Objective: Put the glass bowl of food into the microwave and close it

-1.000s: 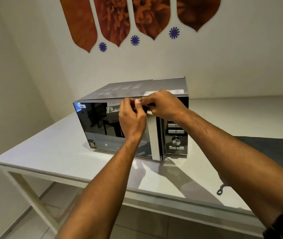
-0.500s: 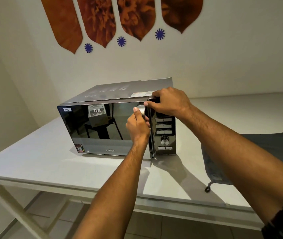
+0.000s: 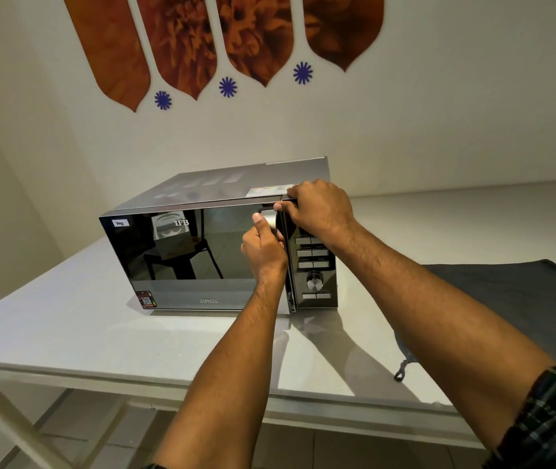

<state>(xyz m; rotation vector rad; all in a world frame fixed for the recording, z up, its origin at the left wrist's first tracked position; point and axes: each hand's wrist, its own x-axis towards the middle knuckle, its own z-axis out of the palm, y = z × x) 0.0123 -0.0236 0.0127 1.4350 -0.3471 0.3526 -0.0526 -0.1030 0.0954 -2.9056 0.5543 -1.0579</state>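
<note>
The microwave [image 3: 202,258] door reads "IFB", "25PM25" and, on a white sticker [image 3: 120,223], "Veg".

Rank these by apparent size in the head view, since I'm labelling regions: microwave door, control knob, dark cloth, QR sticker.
1. microwave door
2. dark cloth; partly hidden by the right forearm, so its rank against the door is unsure
3. control knob and QR sticker look alike, both small
</note>
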